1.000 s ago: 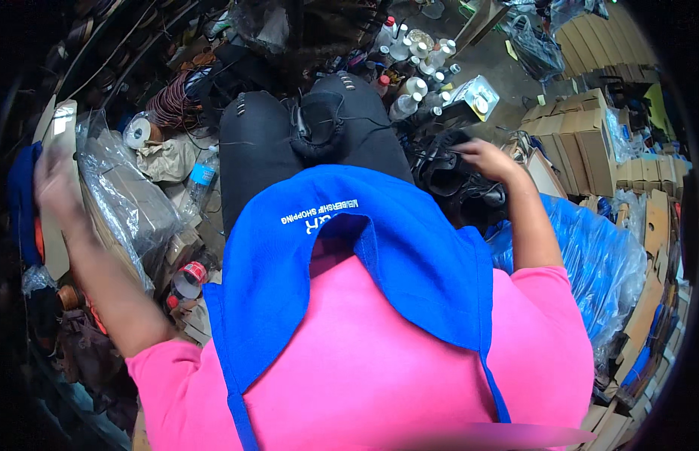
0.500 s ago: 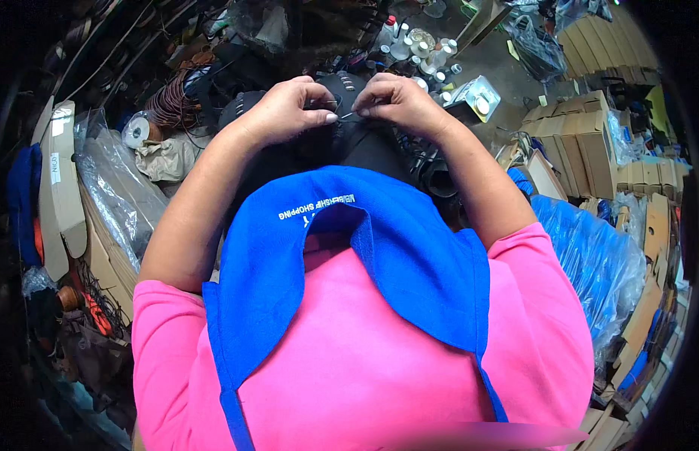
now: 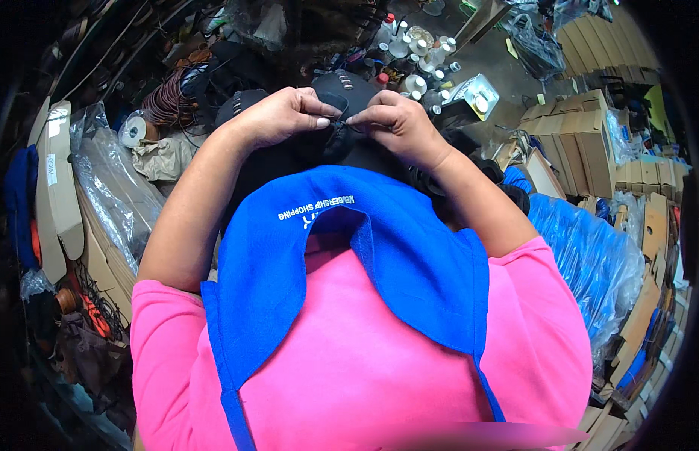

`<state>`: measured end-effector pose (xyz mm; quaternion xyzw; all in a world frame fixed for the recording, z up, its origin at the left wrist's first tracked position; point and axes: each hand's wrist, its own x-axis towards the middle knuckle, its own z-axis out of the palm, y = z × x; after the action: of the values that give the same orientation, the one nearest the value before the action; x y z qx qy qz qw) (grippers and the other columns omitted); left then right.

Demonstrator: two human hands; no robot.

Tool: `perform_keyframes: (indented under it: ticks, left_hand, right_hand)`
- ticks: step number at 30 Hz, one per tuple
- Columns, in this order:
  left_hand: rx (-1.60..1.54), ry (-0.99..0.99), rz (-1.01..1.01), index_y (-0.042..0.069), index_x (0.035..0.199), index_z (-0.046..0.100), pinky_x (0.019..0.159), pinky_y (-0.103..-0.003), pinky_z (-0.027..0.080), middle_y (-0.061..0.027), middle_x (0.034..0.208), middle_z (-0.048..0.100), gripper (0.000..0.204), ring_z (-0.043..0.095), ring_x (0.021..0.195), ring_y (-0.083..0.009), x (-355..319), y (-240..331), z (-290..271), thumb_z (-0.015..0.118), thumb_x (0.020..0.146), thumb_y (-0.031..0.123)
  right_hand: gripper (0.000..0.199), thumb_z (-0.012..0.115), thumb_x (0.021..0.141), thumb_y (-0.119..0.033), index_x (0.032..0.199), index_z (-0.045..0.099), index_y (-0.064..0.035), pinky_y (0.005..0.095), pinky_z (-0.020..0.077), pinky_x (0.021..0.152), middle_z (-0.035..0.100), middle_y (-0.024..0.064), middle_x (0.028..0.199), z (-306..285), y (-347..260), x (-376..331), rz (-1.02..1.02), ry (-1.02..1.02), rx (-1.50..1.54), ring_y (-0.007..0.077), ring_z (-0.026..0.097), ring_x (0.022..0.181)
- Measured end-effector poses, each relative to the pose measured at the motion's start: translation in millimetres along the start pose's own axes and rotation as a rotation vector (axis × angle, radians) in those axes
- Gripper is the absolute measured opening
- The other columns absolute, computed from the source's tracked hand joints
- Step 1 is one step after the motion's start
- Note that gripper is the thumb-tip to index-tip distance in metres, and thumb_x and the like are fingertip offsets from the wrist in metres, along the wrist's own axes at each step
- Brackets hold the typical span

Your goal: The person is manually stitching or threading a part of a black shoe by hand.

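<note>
Above my lap my left hand (image 3: 293, 116) and my right hand (image 3: 400, 126) nearly meet, thumbs and fingertips pinched together. Between the fingertips runs a thin dark strand (image 3: 339, 122), hard to make out against the black cloth behind it. Each hand seems to grip part of it. Its exact kind is unclear. Below the hands lie my dark trousers (image 3: 338, 83), with pale slits or stitches at the knees. A blue apron (image 3: 349, 188) covers my chest over a pink shirt (image 3: 364, 331).
Several bottles (image 3: 421, 60) and a clear plastic container (image 3: 479, 98) stand ahead on the right. Cardboard boxes (image 3: 567, 139) and a plastic-wrapped blue bundle (image 3: 586, 240) are at the right. To the left are coiled brown cord (image 3: 169, 98), a white spool (image 3: 133, 131) and plastic-covered boards (image 3: 116, 199).
Both hands have shifted slightly lower and the fingertips have come closer together. The bright thin line between them no longer shows; a dark strand does. My knees have moved a little.
</note>
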<state>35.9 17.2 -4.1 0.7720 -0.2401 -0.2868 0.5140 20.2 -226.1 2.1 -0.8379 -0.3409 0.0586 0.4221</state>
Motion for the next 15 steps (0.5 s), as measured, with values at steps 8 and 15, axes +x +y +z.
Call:
perform_keyframes:
  ticks: [8, 15]
  left_hand:
    - [0.209, -0.025, 0.060, 0.001, 0.103, 0.063, 0.080, -0.031, 0.044, -0.0048, 0.084, 0.054, 0.028, 0.053, 0.088, -0.0179, 8, 7, 1, 0.062, 0.075, -0.001]
    - [0.385, 0.380, 0.105, 0.003, 0.099, 0.062, 0.077, -0.033, 0.046, -0.0097, 0.092, 0.059, 0.033, 0.057, 0.087, -0.0239, 15, -2, 11, 0.073, 0.067, 0.003]
  right_hand:
    - [0.018, 0.056, 0.076, -0.008, 0.089, 0.068, -0.0118, 0.0410, 0.0434, 0.083, 0.055, 0.0117, 0.087, -20, -39, 30, -0.064, -0.404, -0.545, 0.0317, 0.056, 0.085]
    - [0.012, 0.065, 0.076, -0.008, 0.088, 0.067, -0.0084, 0.0333, 0.0482, 0.076, 0.060, 0.0105, 0.085, -11, 0, 34, 0.019, -0.405, -0.198, 0.0244, 0.060, 0.083]
